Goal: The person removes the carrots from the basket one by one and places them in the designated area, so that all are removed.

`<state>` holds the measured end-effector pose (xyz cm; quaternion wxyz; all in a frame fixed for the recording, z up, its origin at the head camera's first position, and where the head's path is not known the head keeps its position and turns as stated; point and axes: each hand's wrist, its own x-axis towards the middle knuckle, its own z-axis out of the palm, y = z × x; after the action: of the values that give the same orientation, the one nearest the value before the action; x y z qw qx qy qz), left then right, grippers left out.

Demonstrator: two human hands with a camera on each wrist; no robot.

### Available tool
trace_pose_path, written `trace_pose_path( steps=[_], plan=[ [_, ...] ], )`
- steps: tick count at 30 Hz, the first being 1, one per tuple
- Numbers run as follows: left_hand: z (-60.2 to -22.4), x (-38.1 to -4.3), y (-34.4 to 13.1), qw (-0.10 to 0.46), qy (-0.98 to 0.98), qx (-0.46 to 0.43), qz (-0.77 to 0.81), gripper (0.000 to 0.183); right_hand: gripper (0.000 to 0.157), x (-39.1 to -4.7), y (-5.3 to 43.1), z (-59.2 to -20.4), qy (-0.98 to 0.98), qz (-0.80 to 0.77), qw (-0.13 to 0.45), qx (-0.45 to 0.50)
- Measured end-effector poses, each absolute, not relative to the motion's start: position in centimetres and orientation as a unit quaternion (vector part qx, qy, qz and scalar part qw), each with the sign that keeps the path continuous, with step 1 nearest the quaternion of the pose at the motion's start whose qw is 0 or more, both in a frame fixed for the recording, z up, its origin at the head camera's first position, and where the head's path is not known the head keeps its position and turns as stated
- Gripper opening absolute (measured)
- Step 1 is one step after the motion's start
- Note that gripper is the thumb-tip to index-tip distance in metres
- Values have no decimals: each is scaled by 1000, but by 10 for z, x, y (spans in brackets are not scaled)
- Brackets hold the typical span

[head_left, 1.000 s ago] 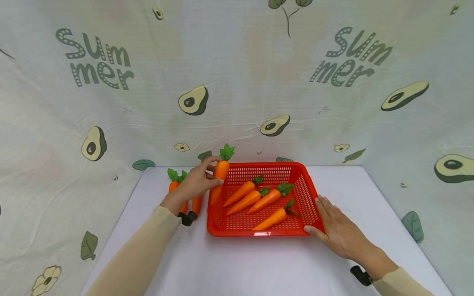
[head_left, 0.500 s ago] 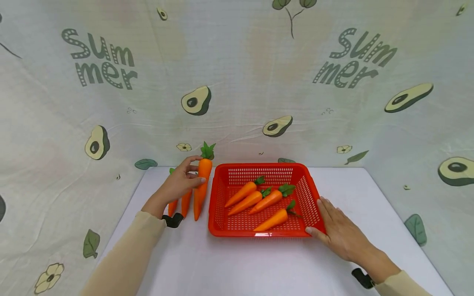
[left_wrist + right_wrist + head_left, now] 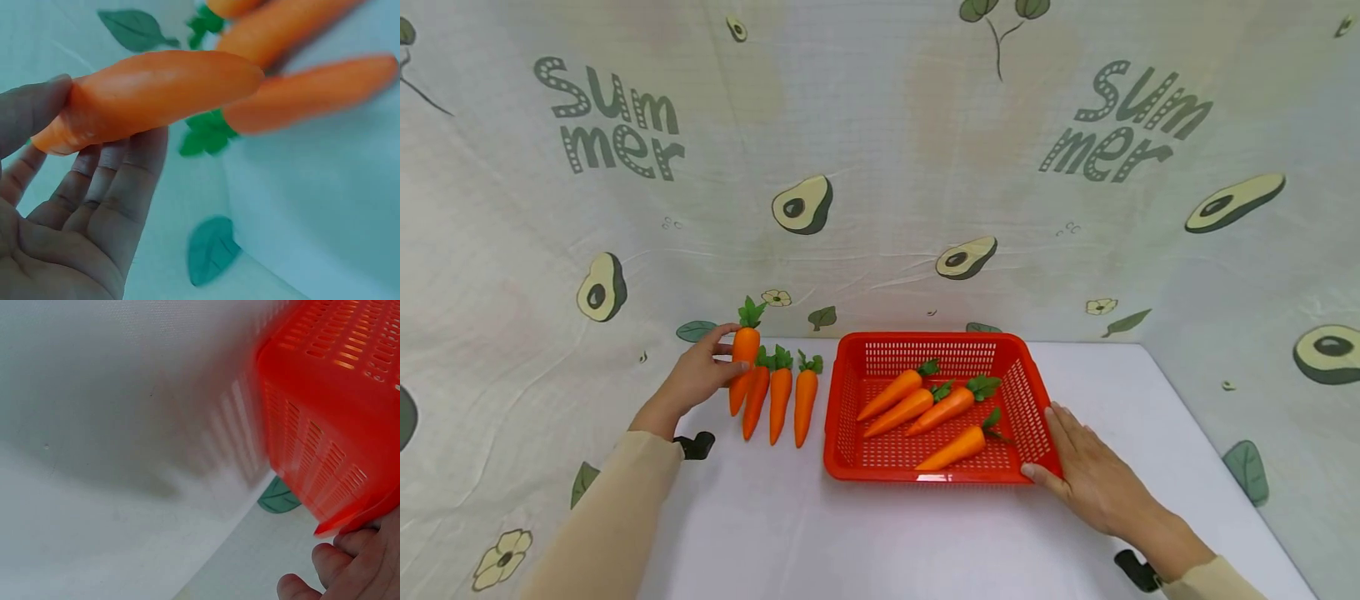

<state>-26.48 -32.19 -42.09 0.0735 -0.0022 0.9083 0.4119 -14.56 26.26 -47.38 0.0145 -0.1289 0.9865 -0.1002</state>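
My left hand [image 3: 695,377] pinches an orange carrot [image 3: 745,346] near its leafy top, at the left end of a row on the white table. In the left wrist view, the thumb lies on one side of that carrot [image 3: 150,87] and the fingers on the other. Three more carrots [image 3: 780,404] lie beside it, tips toward me. A red plastic basket [image 3: 925,477] stands to their right with several carrots [image 3: 951,405] inside. My right hand [image 3: 1093,479] rests against the basket's right side, fingers fairly straight, thumb at the front corner.
A white cloth with printed avocados [image 3: 802,205] hangs behind and beside the white table [image 3: 865,542]. Bare tabletop [image 3: 1105,375] shows to the right of the basket and in front of it.
My left hand has carried its carrot from over the basket's left edge leftward to the row's left end. The right hand and basket have stayed in place.
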Motion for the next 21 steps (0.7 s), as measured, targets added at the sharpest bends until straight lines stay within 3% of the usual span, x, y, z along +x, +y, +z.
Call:
trace_pose_path(
  steps=[21],
  plan=[
    [-468, -276, -370, 126, 910, -86, 386, 77, 106, -146, 263, -475, 986, -97, 11, -133]
  ],
)
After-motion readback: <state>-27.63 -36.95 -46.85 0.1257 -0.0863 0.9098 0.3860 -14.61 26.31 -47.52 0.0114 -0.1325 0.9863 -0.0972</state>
